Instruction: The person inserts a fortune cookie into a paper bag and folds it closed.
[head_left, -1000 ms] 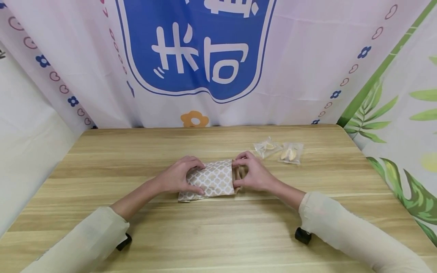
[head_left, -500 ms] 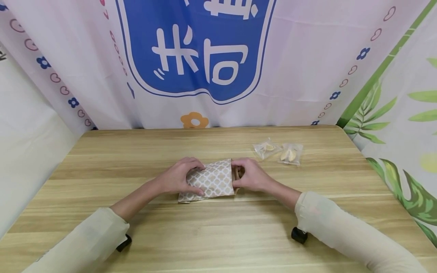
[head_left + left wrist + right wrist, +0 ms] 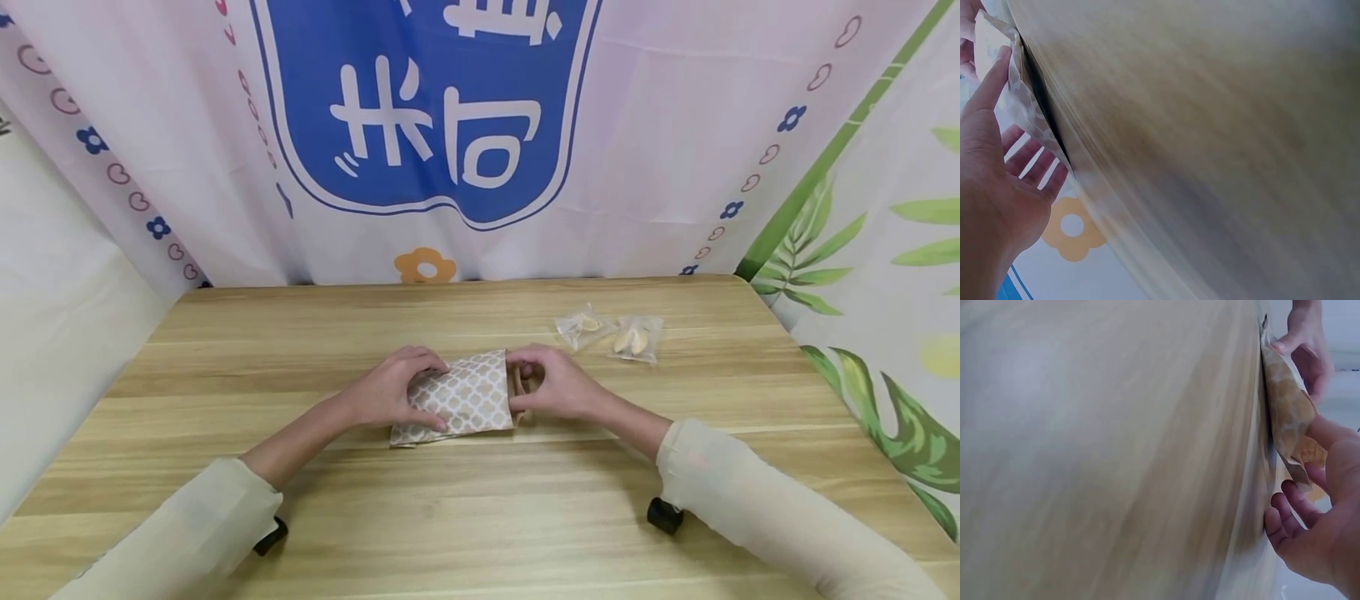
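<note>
A paper bag (image 3: 468, 396) with a white lattice pattern on tan lies flat on the wooden table, its mouth to the right. My left hand (image 3: 390, 387) holds the closed end, thumb at the near side and fingers at the far side; its thumb (image 3: 999, 69) rests on the paper in the left wrist view. At the mouth, my right hand (image 3: 558, 385) grips the edges with thumb and forefinger, and the opening gapes between them. In the right wrist view its other fingers (image 3: 1285, 515) are bent outside the bag (image 3: 1288, 415). The bag's inside is mostly hidden.
Two clear packets, one (image 3: 585, 325) beside the other (image 3: 636, 339), lie beyond the right hand with pale yellow pieces inside. The wooden table (image 3: 450, 517) ends at a printed curtain (image 3: 637, 167). A black wrist strap (image 3: 664, 515) hangs below the right sleeve.
The right hand's far fingers have come down from a raised bend to the bag's mouth. The left hand and the bag have stayed nearly still.
</note>
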{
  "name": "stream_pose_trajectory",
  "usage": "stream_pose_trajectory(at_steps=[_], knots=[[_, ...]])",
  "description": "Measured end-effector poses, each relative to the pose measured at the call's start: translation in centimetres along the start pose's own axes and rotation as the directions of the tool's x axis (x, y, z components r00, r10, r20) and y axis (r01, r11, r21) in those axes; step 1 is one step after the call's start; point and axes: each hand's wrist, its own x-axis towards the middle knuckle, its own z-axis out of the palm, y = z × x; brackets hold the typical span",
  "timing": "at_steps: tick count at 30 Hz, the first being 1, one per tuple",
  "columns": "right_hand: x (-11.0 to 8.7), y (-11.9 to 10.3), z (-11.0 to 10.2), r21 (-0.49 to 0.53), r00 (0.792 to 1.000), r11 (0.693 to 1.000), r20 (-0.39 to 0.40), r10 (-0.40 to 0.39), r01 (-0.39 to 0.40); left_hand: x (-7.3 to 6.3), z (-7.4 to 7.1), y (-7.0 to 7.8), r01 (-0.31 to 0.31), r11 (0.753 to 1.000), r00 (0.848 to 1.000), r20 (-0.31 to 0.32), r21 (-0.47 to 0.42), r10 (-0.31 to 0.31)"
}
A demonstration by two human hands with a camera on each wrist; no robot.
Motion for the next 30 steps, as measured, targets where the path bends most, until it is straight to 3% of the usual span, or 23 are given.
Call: stream_pose_trajectory(at_steps=[7,21,30], knots=[[-0.8,0.2,-1.1,0.055,1.000,0.998,-0.001,0.002,-0.002,-0.1,-0.1,0.1,-0.005,1.000,1.000,0.003,0.021,0.005],[-1.8,1.0,-3.4,-0.084,0.996,0.996,-0.086,-0.009,0.002,-0.1,-0.4,0.0,-0.037,0.998,0.999,0.025,0.060,0.036],[-1.6,1.4,-4.7,-0.154,0.979,0.988,-0.204,-0.003,-0.029,-0.1,-0.2,-0.1,-0.023,0.995,0.998,0.064,0.096,0.017]])
